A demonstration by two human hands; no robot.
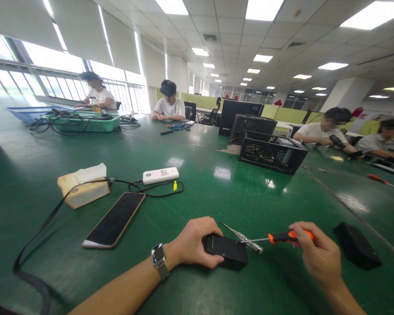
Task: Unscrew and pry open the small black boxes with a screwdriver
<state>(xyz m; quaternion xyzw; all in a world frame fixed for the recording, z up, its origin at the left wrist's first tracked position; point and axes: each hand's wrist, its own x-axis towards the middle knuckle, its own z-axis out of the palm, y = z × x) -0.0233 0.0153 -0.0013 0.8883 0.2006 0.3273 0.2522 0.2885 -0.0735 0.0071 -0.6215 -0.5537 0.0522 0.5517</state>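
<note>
My left hand (192,243), with a watch on its wrist, grips a small black box (226,251) that lies on the green table. My right hand (315,253) is closed around an orange-handled screwdriver (284,237), whose thin shaft points left toward the top of the box. A second, silver screwdriver (244,238) lies on the table just behind the box.
Another black box (356,250) sits to the right. A phone (114,218), a white power bank (160,175) with a black cable, and a tissue pack (83,186) lie to the left. Open computer cases (271,153) stand further back. Other people sit around the green table (216,192).
</note>
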